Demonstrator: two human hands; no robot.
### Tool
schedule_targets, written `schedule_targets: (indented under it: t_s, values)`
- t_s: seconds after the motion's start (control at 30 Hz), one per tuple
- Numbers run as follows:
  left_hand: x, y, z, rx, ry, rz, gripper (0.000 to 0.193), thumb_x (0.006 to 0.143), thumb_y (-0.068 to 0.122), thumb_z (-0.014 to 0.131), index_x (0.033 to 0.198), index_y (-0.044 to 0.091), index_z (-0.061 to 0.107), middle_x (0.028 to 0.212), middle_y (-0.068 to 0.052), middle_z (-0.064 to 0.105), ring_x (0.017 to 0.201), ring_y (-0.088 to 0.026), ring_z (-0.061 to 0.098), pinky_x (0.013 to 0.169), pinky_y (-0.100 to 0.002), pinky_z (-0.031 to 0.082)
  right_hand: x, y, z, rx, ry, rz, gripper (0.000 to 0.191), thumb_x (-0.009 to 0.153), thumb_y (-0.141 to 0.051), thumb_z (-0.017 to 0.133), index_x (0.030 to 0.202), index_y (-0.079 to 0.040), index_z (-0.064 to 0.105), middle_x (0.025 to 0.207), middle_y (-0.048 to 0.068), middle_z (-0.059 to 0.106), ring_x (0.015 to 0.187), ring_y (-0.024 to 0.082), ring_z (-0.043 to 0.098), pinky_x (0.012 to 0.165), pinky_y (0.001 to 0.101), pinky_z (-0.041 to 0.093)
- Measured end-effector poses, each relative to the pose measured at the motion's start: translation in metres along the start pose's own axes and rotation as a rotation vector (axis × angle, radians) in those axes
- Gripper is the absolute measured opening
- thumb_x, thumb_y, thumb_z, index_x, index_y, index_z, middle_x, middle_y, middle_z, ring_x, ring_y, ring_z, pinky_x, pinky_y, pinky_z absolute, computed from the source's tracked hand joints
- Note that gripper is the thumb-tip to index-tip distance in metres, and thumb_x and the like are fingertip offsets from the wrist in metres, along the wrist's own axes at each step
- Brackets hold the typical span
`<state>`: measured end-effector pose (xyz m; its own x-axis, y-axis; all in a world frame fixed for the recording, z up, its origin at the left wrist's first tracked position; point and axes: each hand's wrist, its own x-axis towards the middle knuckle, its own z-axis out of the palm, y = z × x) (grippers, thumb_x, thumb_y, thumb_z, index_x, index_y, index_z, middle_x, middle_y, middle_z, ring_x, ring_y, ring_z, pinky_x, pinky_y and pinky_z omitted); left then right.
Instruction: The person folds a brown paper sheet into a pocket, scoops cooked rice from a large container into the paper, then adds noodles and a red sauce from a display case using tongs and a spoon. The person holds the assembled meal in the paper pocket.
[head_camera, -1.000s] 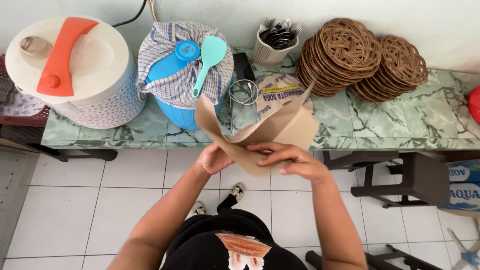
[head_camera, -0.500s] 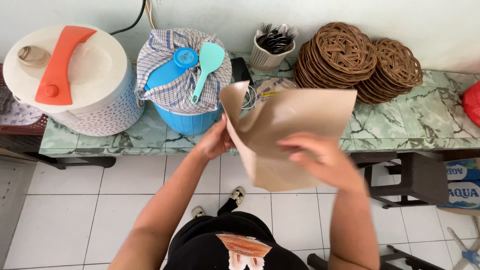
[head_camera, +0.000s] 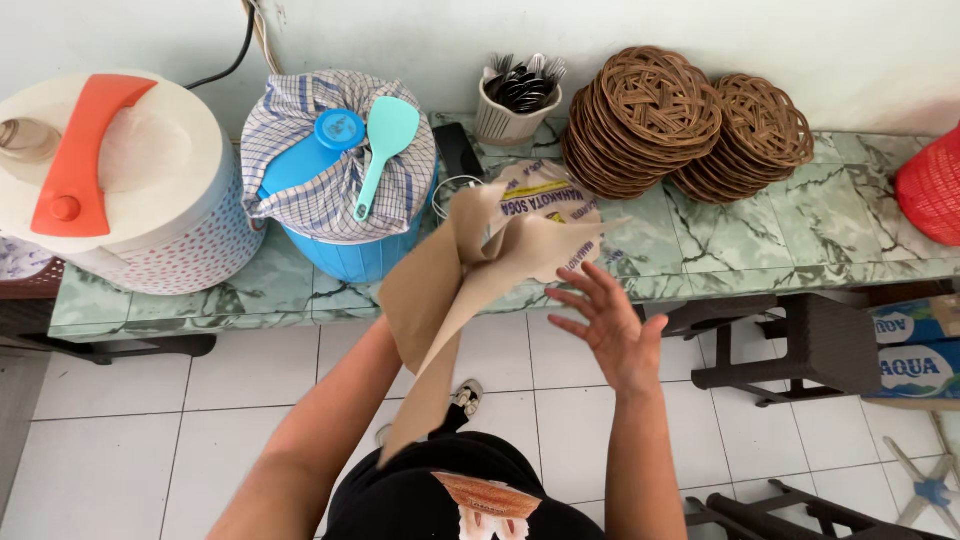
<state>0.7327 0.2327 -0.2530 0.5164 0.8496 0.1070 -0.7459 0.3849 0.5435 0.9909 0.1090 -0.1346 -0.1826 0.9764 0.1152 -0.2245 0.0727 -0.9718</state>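
A sheet of brown paper (head_camera: 440, 290) hangs folded and crumpled above the front edge of the green marble counter (head_camera: 760, 240). My left arm (head_camera: 330, 410) reaches up behind the sheet and holds it; the hand itself is hidden by the paper. My right hand (head_camera: 610, 335) is just right of the sheet with fingers spread, off the paper and holding nothing. A stack of printed paper wrappers (head_camera: 545, 190) lies on the counter behind the sheet.
On the counter stand a white cooler with an orange handle (head_camera: 80, 170), a blue bucket under a checked cloth (head_camera: 320, 190) with a turquoise paddle (head_camera: 385, 135), a cutlery cup (head_camera: 515, 100), woven plates (head_camera: 650, 120) and a red basket (head_camera: 930, 190). A dark stool (head_camera: 800, 340) stands below.
My right hand has let go of the paper and opened. The sheet, held flat before, has collapsed into a fold and shifted left toward my left hand.
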Motion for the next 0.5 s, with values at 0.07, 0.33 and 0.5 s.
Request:
schedule_targets:
  t_s: [0.07,0.33,0.5]
  values:
    - [0.006,-0.017,-0.004,-0.01,0.004,-0.045,0.044,0.107,0.039,0.055,0.136,0.007,0.058,0.125,-0.009,0.063,0.105,-0.018,0.064,0.084,-0.035,0.057,-0.01,-0.001,0.001,-0.079,0.008,0.024,0.13,0.073,-0.099,0.035,0.162,-0.006,0.021,0.159,0.028,0.038,0.141,0.044,0.048,0.109,0.0614,0.046]
    - [-0.006,-0.085,-0.074,0.171,0.456,-0.296,0.045,0.107,0.042,0.054,0.132,0.006,0.061,0.123,-0.01,0.064,0.103,-0.02,0.065,0.082,-0.038,0.058,-0.014,0.012,-0.009,-0.089,0.227,0.047,0.107,0.086,-0.067,0.061,0.161,-0.003,0.018,0.157,0.026,0.04,0.139,0.036,0.049,0.107,0.0503,0.046]
    - [0.036,-0.07,-0.084,0.084,0.408,-0.275,0.048,0.103,0.043,0.052,0.134,0.008,0.058,0.13,-0.007,0.066,0.113,-0.02,0.067,0.092,-0.038,0.06,-0.004,0.013,-0.026,-0.157,0.468,0.023,0.055,0.092,-0.001,0.065,0.144,0.004,0.047,0.131,0.018,0.062,0.112,0.023,0.063,0.095,0.0373,0.054]
